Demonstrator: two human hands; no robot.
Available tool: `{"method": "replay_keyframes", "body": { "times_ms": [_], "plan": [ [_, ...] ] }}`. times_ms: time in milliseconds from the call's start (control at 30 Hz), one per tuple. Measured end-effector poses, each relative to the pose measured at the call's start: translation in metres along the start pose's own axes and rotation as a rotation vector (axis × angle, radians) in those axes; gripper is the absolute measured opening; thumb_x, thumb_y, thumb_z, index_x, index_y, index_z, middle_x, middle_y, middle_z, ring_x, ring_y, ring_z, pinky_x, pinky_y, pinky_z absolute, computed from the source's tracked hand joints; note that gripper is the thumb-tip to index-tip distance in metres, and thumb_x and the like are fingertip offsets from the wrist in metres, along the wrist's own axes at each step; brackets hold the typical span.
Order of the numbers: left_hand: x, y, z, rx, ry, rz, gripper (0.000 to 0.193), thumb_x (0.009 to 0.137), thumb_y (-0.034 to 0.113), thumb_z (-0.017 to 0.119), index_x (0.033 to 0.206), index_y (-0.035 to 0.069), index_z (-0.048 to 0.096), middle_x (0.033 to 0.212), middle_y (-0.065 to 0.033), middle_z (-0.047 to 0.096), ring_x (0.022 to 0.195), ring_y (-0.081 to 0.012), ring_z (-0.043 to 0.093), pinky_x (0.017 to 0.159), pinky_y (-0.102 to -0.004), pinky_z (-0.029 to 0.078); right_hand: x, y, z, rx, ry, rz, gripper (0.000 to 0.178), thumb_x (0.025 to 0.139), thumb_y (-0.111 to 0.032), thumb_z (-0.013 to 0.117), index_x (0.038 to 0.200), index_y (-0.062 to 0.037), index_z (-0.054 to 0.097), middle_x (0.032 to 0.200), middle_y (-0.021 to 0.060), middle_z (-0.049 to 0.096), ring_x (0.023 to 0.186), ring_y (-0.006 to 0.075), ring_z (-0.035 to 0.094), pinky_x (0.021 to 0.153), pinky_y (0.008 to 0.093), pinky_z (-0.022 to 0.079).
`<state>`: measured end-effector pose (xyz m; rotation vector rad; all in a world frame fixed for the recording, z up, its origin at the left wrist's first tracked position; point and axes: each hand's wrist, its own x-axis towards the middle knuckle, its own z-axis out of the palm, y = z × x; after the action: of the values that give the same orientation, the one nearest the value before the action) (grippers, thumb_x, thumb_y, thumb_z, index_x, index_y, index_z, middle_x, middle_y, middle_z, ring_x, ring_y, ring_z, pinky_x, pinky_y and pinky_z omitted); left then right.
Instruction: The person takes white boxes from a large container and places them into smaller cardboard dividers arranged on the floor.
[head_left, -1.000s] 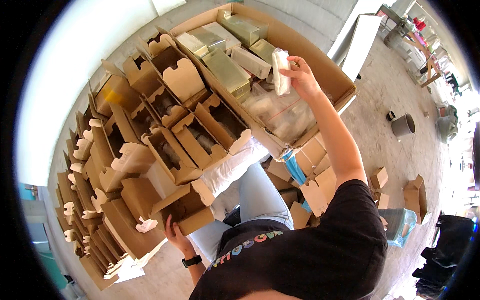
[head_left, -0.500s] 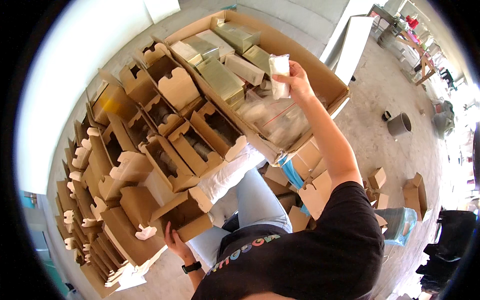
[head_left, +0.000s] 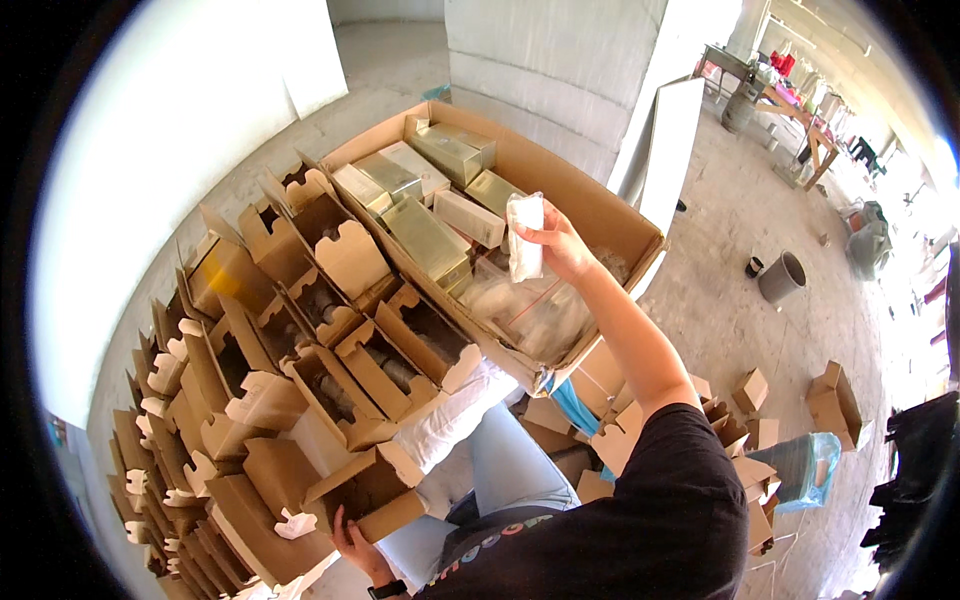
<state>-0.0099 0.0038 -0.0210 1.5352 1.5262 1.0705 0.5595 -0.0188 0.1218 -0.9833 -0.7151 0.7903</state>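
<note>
My right hand (head_left: 558, 242) pinches a white plastic-wrapped packet (head_left: 524, 245) above a large open carton (head_left: 590, 185). In that carton lie several gold and pale boxes (head_left: 422, 235), with a clear plastic bag (head_left: 545, 320) of whitish contents at the near end. Lower down, my left hand (head_left: 355, 550) grips the near side of a small open cardboard box (head_left: 392, 512), with fingers at its rim. The box is tilted and its inside is dark; I cannot make out any contents. Part of the left hand is hidden by the box wall.
Rows of open cardboard boxes (head_left: 255, 410) fill the left side, some with dark contents. Loose cardboard boxes (head_left: 838, 405) and a blue plastic-wrapped bin (head_left: 795, 470) are on the floor to the right. A grey bucket (head_left: 782, 278) stands farther off.
The view has tilted upward, so the scene sits lower. My right hand has come slightly nearer to me with the packet. My left hand stays on the small box.
</note>
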Motion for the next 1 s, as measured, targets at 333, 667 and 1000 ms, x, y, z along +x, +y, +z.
{"method": "replay_keyframes", "body": {
  "times_ms": [333,667,1000],
  "plan": [
    [-0.001,-0.007,0.000,-0.025,0.037,0.023,0.032,0.088,0.005,0.051,0.117,0.002,0.064,0.116,-0.0123,0.058,0.106,-0.0253,0.055,0.098,-0.0361,0.040,-0.006,0.016,0.007,-1.299,0.104,-0.052,0.061,0.086,-0.040,0.066,0.127,-0.0038,0.041,0.116,0.0240,0.061,0.111,0.0353,0.059,0.093,0.0443,0.048],
    [-0.002,-0.001,0.005,-0.041,0.001,0.041,0.031,0.091,0.007,0.050,0.119,0.000,0.062,0.122,-0.0125,0.061,0.114,-0.0241,0.054,0.103,-0.0351,0.036,-0.006,0.041,-0.030,-1.573,-0.391,0.073,0.061,0.078,-0.038,0.073,0.123,-0.0053,0.049,0.113,0.0258,0.061,0.107,0.0424,0.057,0.090,0.0453,0.046],
    [-0.004,-0.002,0.003,-0.057,0.018,0.108,0.031,0.094,0.012,0.050,0.120,0.002,0.062,0.121,-0.0110,0.059,0.111,-0.0213,0.053,0.101,-0.0323,0.036,0.005,0.026,-0.029,-1.714,0.119,0.117,0.068,0.076,-0.045,0.072,0.127,-0.0064,0.049,0.116,0.0223,0.062,0.110,0.0377,0.058,0.091,0.0456,0.048]
  ]
}}
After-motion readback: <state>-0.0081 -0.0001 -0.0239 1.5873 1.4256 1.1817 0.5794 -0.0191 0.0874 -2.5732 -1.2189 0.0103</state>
